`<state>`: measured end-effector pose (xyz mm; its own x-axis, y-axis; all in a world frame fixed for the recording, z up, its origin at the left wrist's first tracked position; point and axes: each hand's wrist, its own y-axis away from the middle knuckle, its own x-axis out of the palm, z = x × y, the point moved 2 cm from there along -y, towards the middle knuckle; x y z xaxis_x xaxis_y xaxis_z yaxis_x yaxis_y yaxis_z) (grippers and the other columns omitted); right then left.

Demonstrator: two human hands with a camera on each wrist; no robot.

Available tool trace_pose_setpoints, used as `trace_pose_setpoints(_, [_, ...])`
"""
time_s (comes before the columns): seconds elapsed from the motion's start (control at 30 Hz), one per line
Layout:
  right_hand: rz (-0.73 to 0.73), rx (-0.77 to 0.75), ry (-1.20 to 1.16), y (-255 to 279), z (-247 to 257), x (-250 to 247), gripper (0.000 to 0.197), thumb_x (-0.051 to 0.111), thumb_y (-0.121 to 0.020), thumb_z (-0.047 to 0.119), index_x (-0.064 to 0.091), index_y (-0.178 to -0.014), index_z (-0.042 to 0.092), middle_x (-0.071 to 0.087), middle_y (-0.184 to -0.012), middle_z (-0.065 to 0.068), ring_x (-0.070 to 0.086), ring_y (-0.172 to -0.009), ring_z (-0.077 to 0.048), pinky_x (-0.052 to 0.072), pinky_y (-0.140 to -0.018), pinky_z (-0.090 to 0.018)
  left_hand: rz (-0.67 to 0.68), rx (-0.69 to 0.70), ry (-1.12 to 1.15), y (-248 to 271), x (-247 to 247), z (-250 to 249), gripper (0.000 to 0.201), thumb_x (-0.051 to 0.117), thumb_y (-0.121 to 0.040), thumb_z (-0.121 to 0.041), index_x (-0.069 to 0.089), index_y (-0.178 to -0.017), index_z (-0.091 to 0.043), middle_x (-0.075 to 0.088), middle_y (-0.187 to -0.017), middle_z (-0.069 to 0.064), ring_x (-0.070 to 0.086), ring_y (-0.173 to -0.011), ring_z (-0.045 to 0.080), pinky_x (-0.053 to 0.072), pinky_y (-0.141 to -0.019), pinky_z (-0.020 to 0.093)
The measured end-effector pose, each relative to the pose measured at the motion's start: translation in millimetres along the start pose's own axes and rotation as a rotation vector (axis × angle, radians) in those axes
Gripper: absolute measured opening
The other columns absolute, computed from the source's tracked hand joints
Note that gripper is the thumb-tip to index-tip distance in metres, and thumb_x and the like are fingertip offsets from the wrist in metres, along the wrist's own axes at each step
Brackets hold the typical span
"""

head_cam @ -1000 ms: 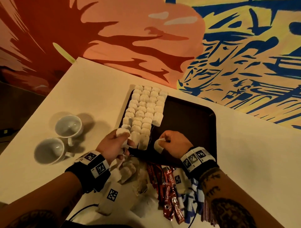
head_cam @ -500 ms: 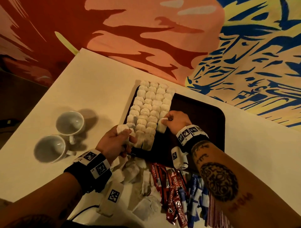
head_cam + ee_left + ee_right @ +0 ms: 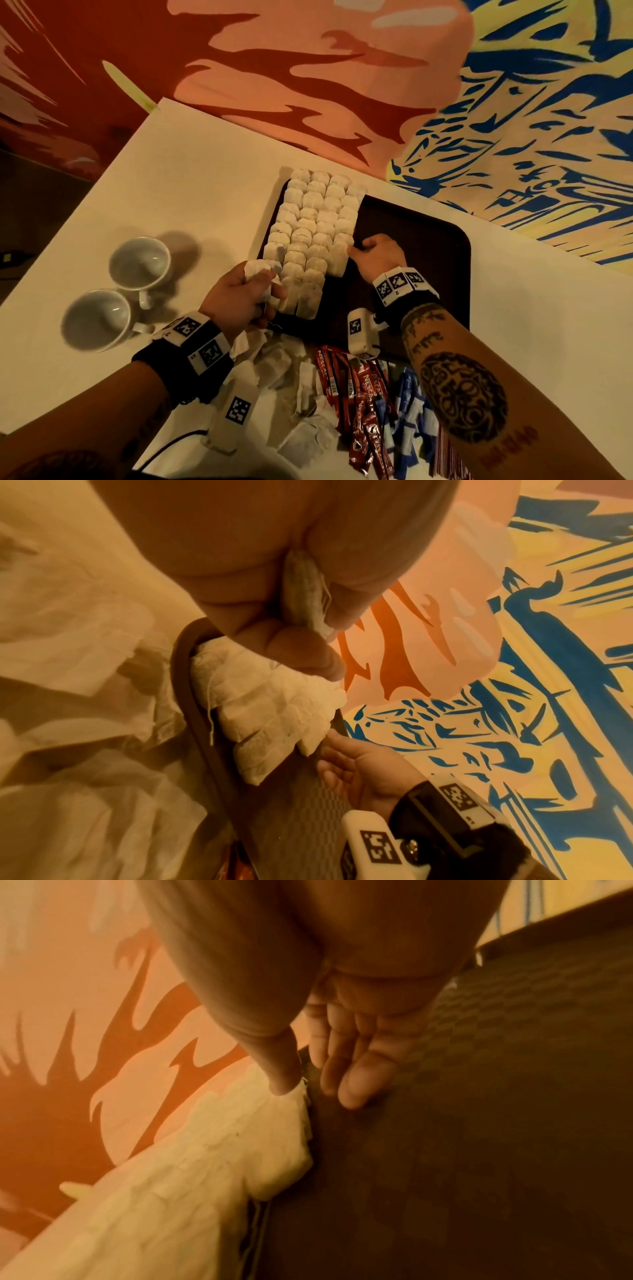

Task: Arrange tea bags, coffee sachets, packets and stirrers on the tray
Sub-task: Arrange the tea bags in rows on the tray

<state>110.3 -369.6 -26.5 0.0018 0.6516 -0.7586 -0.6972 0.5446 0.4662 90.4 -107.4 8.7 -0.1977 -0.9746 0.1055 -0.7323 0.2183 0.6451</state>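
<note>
A dark brown tray [image 3: 428, 246] carries several neat rows of white tea bags [image 3: 315, 222] on its left part. My left hand [image 3: 255, 286] grips a small bunch of tea bags [image 3: 260, 274] at the tray's near left corner; in the left wrist view one tea bag [image 3: 304, 596] is squeezed between its fingers. My right hand [image 3: 363, 248] sits at the right edge of the rows. Its thumb [image 3: 281, 1080] presses on the last tea bag and its straight fingers [image 3: 356, 1085] touch the bare tray [image 3: 479, 1123].
Loose tea bags [image 3: 281, 366], red coffee sachets [image 3: 363, 394] and blue packets [image 3: 407, 411] lie heaped on the white table in front of the tray. Two white cups [image 3: 140, 263] [image 3: 97, 320] stand to the left. A painted wall runs behind the table.
My right hand carried a tea bag from the tray's near edge to the right side of the rows, laid it there, and now holds nothing. The left hand stayed put with its bunch.
</note>
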Motion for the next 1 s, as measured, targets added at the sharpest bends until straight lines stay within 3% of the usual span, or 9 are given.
trace_pose_setpoints(0.1, [0.051,0.0,0.032,1,-1,9,0.032,0.067,-0.09,0.041,0.069,-0.115,0.021,0.071,-0.115,0.0,0.068,-0.103,-0.019,0.055,-0.095,-0.036,0.008,0.0,-0.011,-2,2,1,0.015,0.053,-0.101,-0.029,0.063,-0.102,-0.018,0.073,-0.082,0.006,0.054,-0.054,0.02,0.043,-0.051,0.029])
trace_pose_setpoints(0.4, [0.032,-0.002,0.012,7,5,0,0.028,0.064,-0.094,0.036,0.07,-0.116,0.022,0.071,-0.116,0.001,0.066,-0.108,-0.019,0.053,-0.099,-0.036,0.05,-0.014,-0.007,-1,9,-7,0.016,0.057,-0.099,-0.026,0.066,-0.103,-0.013,0.075,-0.087,0.009,0.056,-0.058,0.022,0.046,-0.048,0.027])
trace_pose_setpoints(0.5, [-0.017,-0.061,-0.032,21,8,-6,0.026,0.062,-0.094,0.037,0.07,-0.114,0.023,0.07,-0.114,0.003,0.065,-0.108,-0.017,0.051,-0.092,-0.03,0.1,0.013,-0.025,2,14,-9,0.017,0.06,-0.098,-0.025,0.067,-0.105,-0.012,0.076,-0.094,0.008,0.056,-0.055,0.015,0.046,-0.046,0.025])
trace_pose_setpoints(0.57, [-0.016,-0.17,-0.178,36,14,-6,0.017,0.062,-0.094,0.039,0.071,-0.104,0.028,0.073,-0.105,0.006,0.068,-0.1,-0.015,0.054,-0.089,-0.033,0.126,0.031,-0.058,4,18,-10,0.017,0.06,-0.098,-0.024,0.069,-0.106,-0.012,0.076,-0.096,0.007,0.057,-0.056,0.014,0.047,-0.048,0.024])
trace_pose_setpoints(0.67, [0.148,-0.342,-0.414,72,31,-7,0.003,0.068,-0.092,0.04,0.07,-0.093,0.038,0.074,-0.092,0.013,0.069,-0.087,-0.004,0.058,-0.085,-0.032,0.148,0.067,-0.096,8,26,-12,0.014,0.063,-0.096,-0.024,0.072,-0.102,-0.015,0.077,-0.093,0.004,0.059,-0.058,0.015,0.048,-0.049,0.024])
trace_pose_setpoints(0.77, [0.308,-0.488,-0.456,105,42,-6,0.004,0.072,-0.091,0.027,0.073,-0.095,0.027,0.074,-0.089,0.009,0.069,-0.076,-0.001,0.053,-0.073,-0.018,0.136,0.106,-0.153,12,33,-13,0.012,0.068,-0.093,-0.022,0.075,-0.096,-0.013,0.074,-0.077,0.003,0.062,-0.059,0.016,0.051,-0.05,0.024])
trace_pose_setpoints(0.83, [0.237,-0.52,-0.407,113,39,-4,0.005,0.074,-0.09,0.028,0.076,-0.09,0.023,0.074,-0.086,0.007,0.069,-0.072,-0.003,0.054,-0.068,-0.018,0.14,0.108,-0.177,14,35,-12,0.01,0.069,-0.091,-0.019,0.075,-0.095,-0.012,0.07,-0.071,0.01,0.064,-0.061,0.018,0.054,-0.053,0.025])
trace_pose_setpoints(0.9, [0.156,-0.489,-0.445,115,31,-4,0.004,0.074,-0.089,0.027,0.075,-0.085,0.027,0.074,-0.084,0.007,0.069,-0.074,-0.004,0.055,-0.07,-0.019,0.165,0.086,-0.16,16,36,-9,0.013,0.071,-0.09,-0.02,0.074,-0.099,-0.011,0.073,-0.081,0.018,0.066,-0.063,0.021,0.056,-0.055,0.027])
trace_pose_setpoints(1.0, [0.124,-0.465,-0.466,119,17,-3,0.004,0.075,-0.088,0.028,0.074,-0.085,0.029,0.075,-0.083,0.007,0.069,-0.079,-0.005,0.055,-0.074,-0.019,0.168,0.09,-0.193,19,35,0,0.013,0.071,-0.09,-0.028,0.074,-0.094,-0.017,0.074,-0.082,0.015,0.069,-0.063,0.024,0.055,-0.055,0.03])
